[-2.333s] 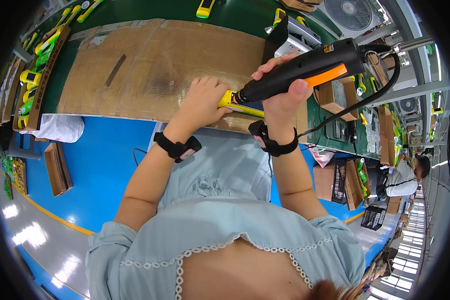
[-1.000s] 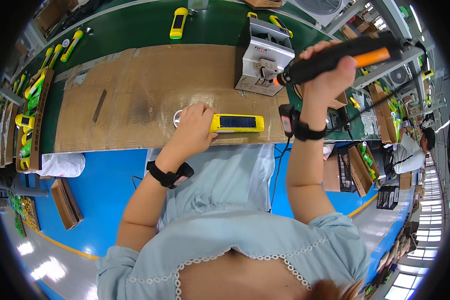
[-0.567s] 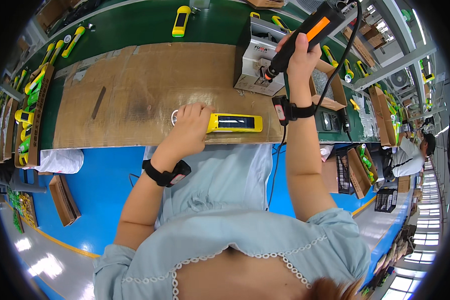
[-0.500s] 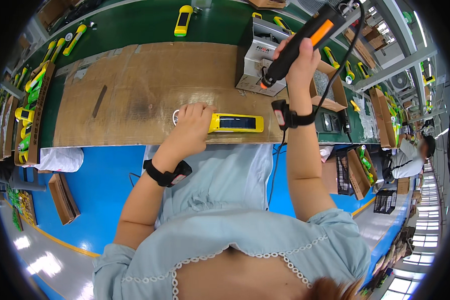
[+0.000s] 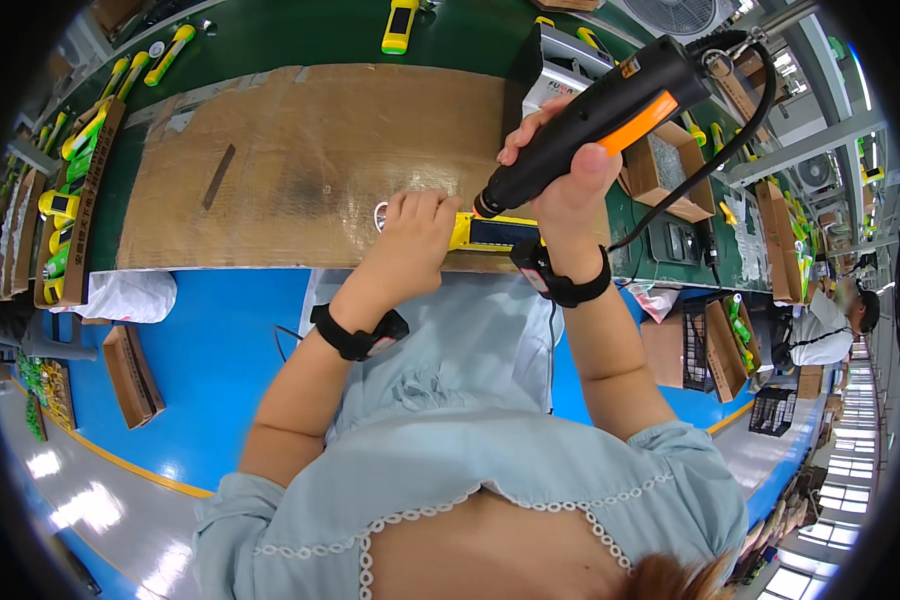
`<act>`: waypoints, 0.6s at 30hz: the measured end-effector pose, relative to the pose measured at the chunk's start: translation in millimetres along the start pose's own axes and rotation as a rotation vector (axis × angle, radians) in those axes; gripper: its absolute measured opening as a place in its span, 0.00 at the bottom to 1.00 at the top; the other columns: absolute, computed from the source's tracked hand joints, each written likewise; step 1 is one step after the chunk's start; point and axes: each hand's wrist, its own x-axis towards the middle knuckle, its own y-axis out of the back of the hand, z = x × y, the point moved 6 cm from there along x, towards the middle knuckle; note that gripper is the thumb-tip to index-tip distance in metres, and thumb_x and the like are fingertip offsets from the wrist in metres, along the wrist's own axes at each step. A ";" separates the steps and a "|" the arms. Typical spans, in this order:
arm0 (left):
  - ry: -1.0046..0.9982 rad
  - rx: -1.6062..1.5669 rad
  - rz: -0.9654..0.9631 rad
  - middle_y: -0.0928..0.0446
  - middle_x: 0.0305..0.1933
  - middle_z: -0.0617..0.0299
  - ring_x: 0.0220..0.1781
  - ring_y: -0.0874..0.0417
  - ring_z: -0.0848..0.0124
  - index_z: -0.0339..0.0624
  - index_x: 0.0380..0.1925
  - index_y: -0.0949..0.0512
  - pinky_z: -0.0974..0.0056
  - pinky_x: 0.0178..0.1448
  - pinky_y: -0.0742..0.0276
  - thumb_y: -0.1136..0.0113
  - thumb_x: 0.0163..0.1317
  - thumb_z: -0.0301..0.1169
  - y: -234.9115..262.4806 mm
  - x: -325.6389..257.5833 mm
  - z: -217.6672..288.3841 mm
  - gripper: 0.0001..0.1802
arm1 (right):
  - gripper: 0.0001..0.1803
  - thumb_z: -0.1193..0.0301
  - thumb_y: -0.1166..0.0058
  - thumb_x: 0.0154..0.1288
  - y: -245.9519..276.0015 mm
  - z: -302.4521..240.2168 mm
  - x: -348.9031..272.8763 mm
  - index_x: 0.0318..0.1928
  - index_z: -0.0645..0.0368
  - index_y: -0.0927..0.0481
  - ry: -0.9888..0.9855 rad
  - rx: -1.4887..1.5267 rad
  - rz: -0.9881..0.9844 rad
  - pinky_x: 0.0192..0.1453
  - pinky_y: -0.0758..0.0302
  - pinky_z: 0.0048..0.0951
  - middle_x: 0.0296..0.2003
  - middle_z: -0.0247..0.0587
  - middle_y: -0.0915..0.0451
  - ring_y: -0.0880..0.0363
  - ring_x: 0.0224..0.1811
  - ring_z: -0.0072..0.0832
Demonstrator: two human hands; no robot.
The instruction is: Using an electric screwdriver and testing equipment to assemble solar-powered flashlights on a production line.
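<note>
1. Far left, a cardboard tray (image 5: pixel 68 205) along the bench edge holds yellow and green gadgets stood in a row; they look like hard, glossy plastic.
2. A big sheet of brown cardboard (image 5: pixel 300 160) covers the green bench (image 5: pixel 300 35); it is matt and scuffed, with a dark stain near its middle and a thin dark strip (image 5: pixel 219 177) lying loose on it.
3. The left hand (image 5: pixel 417 232) is curled down over the left end of the yellow device (image 5: pixel 495 232), pinning it flat at the cardboard's near edge. It has kept that grip throughout.
4. The right hand (image 5: pixel 567 170) is wrapped tight around a black and orange electric screwdriver (image 5: pixel 595 115). Half a second ago the tool was lifted high over the grey box (image 5: pixel 560 75); now its tip has come down to touch the device's top near the dark window, so a screw is likely being driven.
5. The tool's black cable (image 5: pixel 715 165) loops off right, past an open cardboard box (image 5: pixel 670 165).
</note>
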 end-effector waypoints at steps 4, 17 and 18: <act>-0.005 0.004 -0.003 0.33 0.50 0.48 0.55 0.34 0.49 0.34 0.50 0.33 0.52 0.60 0.42 0.45 0.36 0.18 -1.2 -0.9 0.2 0.33 | 0.35 0.44 0.40 0.53 0.2 7.8 -2.5 0.41 0.66 0.29 -0.005 0.004 -0.007 0.26 0.27 0.24 0.23 0.42 0.24 0.23 0.23 0.27; -0.010 -0.094 0.066 0.32 0.49 0.53 0.55 0.32 0.56 0.38 0.52 0.33 0.51 0.63 0.44 0.38 0.49 0.27 -1.3 -7.3 3.1 0.28 | 0.47 0.28 0.46 0.40 -0.8 13.9 3.5 0.40 0.60 0.35 -0.243 0.302 -0.265 0.25 0.27 0.29 0.23 0.41 0.28 0.25 0.21 0.30; -0.003 -0.097 0.065 0.32 0.49 0.53 0.55 0.32 0.56 0.38 0.52 0.33 0.51 0.63 0.44 0.38 0.49 0.27 -2.6 -9.7 4.2 0.28 | 0.47 0.28 0.46 0.40 2.1 17.2 5.0 0.40 0.60 0.35 -0.251 0.304 -0.266 0.25 0.27 0.29 0.23 0.41 0.28 0.25 0.21 0.30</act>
